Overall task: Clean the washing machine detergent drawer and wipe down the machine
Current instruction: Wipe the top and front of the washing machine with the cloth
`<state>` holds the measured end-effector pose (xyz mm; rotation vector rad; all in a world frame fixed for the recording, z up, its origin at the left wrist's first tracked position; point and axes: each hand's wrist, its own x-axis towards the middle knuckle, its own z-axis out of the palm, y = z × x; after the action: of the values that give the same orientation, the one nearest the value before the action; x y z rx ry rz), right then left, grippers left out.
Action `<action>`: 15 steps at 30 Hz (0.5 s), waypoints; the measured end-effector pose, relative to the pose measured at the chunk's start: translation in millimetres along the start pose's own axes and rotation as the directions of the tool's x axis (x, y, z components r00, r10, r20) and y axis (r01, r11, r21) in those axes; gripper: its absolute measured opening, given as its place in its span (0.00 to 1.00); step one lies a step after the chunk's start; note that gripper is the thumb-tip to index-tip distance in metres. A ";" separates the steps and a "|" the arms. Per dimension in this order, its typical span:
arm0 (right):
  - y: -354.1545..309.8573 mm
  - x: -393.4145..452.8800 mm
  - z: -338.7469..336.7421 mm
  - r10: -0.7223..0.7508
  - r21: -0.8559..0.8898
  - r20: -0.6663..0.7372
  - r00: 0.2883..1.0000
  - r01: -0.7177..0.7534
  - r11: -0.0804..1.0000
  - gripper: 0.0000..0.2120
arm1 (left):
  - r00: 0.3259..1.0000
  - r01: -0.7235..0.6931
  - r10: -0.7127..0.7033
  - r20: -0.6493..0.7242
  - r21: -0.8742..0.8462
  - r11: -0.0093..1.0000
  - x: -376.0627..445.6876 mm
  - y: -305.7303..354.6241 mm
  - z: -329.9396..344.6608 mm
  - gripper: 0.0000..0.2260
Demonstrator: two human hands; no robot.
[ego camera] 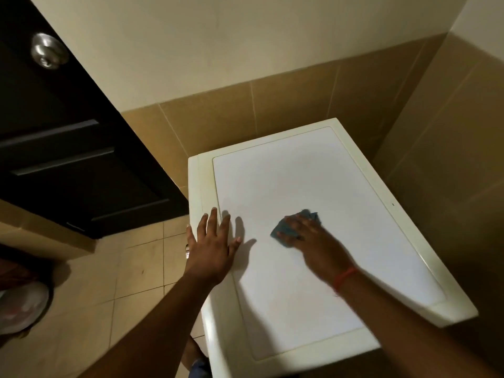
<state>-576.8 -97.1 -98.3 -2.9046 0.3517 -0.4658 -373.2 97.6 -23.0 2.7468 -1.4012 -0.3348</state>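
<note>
Two hands on washing machine top (pixel 313 186), left hand (pixel 211 246) flat at edge, right hand (pixel 308 236) pressing cloth (pixel 283 231) mid-panel

We see the right hand (pixel 306 236) pressing a blue cloth (pixel 286 233) on the washing machine (pixel 313 181) top. The left hand (pixel 211 241) lies flat near its edge

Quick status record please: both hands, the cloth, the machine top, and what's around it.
left hand: flat, fingers spread, rests on the washing machine top near its left edge
right hand: presses the blue cloth onto the top, fingers fairly straight
blue cloth: crumpled, mostly under the fingers, roughly mid-panel
washing machine top: white, nothing else lying on it
detergent drawer: not in view
surroundings: dark door with metal knob on the left, tan tiled wall behind
</note>
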 end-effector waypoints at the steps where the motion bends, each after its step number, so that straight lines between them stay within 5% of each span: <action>1: 22.6 -10.6 -7.2 0.108 0.011 -0.049 0.993 -0.107 0.994 0.28 | 1.000 0.000 0.000 -0.002 0.009 1.000 2.2 4.0 -0.9 0.32; 4: 81.2 -37.9 -36.7 0.525 0.026 -0.103 0.845 -0.525 0.851 0.36 | 1.000 0.013 -0.013 -0.005 0.039 0.999 7.6 10.3 0.5 0.31; 7: 77.2 -34.3 -47.4 0.658 0.043 -0.127 0.742 -0.659 0.751 0.33 | 1.000 0.015 -0.014 -0.010 0.037 0.999 9.2 17.7 7.3 0.31; 12: 44.7 -41.5 -38.7 0.297 0.025 0.023 0.955 -0.297 0.954 0.39 | 0.998 -0.058 0.058 0.000 0.038 0.998 12.1 37.9 7.0 0.30; 15: 89.3 -56.2 -54.2 0.397 0.034 -0.026 0.918 -0.396 0.918 0.38 | 0.997 -0.072 0.073 -0.019 0.045 0.996 16.4 42.5 3.3 0.30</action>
<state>-664.5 -175.4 -82.5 -2.6955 0.9077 -0.4438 -398.3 59.5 -23.5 2.7168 -1.5165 -0.2742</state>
